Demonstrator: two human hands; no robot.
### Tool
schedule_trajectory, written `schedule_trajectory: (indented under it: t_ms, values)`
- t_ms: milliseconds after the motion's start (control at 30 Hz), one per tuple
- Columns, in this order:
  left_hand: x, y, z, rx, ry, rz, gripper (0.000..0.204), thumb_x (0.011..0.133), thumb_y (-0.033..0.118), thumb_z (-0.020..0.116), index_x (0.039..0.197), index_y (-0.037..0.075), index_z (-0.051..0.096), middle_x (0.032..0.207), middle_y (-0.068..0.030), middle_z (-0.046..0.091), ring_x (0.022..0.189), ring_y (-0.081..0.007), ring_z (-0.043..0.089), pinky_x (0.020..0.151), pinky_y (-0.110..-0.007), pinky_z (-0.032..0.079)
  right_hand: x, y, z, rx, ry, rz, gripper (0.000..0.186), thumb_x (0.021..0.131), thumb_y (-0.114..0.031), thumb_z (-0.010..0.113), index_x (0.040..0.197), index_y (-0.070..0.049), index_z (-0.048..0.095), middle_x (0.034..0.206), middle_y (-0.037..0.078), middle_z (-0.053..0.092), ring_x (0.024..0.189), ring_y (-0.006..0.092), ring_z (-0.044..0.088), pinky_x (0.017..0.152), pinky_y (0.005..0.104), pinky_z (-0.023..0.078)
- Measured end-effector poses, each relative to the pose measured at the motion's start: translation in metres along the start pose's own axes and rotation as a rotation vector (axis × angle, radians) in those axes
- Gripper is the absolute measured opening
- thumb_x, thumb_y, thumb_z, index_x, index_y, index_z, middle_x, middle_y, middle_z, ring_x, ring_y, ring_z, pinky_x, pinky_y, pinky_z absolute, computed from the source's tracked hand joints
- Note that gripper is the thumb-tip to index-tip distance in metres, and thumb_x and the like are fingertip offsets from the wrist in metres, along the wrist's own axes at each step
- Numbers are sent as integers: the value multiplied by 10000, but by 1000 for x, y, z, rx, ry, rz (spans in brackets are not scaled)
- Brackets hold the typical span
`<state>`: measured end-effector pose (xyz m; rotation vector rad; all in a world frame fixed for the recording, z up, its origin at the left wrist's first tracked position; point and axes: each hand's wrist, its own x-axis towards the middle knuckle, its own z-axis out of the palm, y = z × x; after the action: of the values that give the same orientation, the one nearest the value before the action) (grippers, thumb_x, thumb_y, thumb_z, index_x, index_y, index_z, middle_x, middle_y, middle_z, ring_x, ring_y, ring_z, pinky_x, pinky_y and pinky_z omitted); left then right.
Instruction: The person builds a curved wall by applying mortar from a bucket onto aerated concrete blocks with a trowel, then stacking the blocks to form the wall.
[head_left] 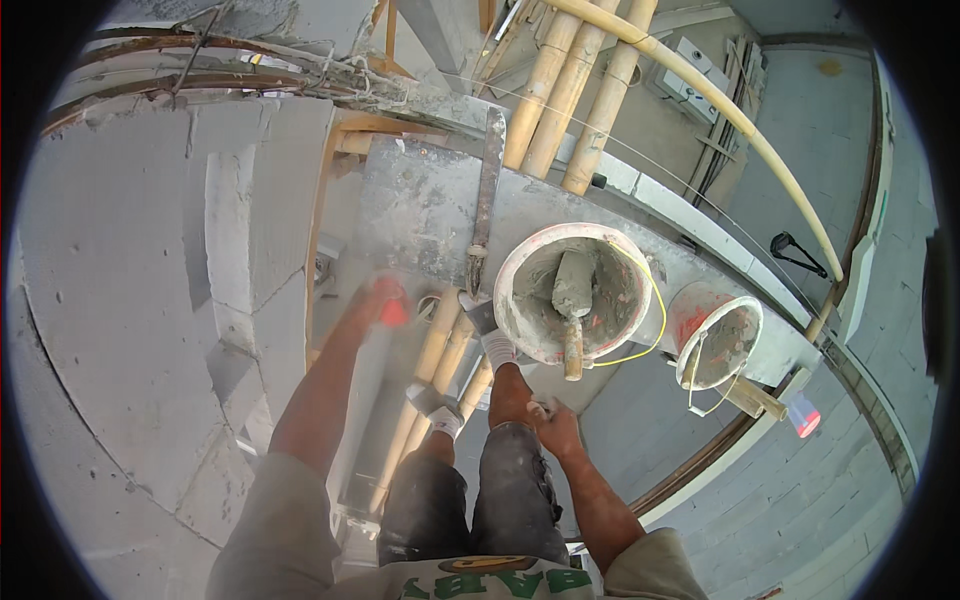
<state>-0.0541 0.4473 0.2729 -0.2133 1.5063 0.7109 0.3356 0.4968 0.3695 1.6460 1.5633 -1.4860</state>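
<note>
My left hand [376, 298], smeared by motion, is closed on a red object [395, 302] beside the grey board [410, 225]; its exact kind is blurred. My right hand [557, 428] is closed close to my right knee, with fingers curled, and whatever lies in them is hidden. Ahead of my right foot, a large white bucket [505, 300] coated in mortar holds a trowel [573, 285], its handle leaning over the near rim. Left of it, a long stained blade [487, 190] with a dark handle lies across the board.
A smaller bucket [686, 315] stands farther right, beside a wooden-handled tool [755, 400] and a clear bottle with a red end [803, 415]. Bamboo poles [545, 95] rise beyond the board; others pass beneath my feet. A grey block wall [120, 300] borders the left.
</note>
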Motion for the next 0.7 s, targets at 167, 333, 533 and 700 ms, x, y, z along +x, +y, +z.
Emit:
schedule_trajectory:
  t_ms: [167, 333, 533, 700]
  values:
    - [-196, -1, 59, -399, -405, -41, 542, 759, 94, 505, 1282, -13, 412, 1199, -156, 550, 1109, -264, 563, 1026, -412, 404, -50, -134, 7, 429, -130, -161, 411, 944, -365, 501, 1140, -15, 589, 1030, 167, 648, 981, 264, 619, 857, 343, 460]
    - [-326, -24, 83, -540, -239, 19, 572, 802, 160, 529, 1347, 59, 385, 1202, -122, 542, 1076, -241, 577, 800, -397, 552, -153, -203, 17, 615, -67, -291, 375, 961, -332, 472, 1095, -7, 601, 970, 140, 653, 941, 248, 619, 821, 351, 458]
    - [-428, -58, 56, -137, -66, 382, 778, 759, 455, 707, 1353, 67, 387, 1214, -131, 514, 1064, -227, 570, 733, -355, 559, -251, -251, 31, 292, -29, -463, 325, 895, -306, 616, 850, 14, 586, 727, 88, 615, 647, 185, 595, 583, 338, 473]
    - [-526, -42, 11, 119, 70, 446, 972, 628, 578, 783, 1316, 3, 408, 1041, -141, 583, 928, -168, 573, 646, -292, 501, -307, -312, 44, 241, -383, -518, 266, 839, -258, 701, 783, -21, 594, 670, 55, 599, 527, 120, 548, 442, 270, 432]
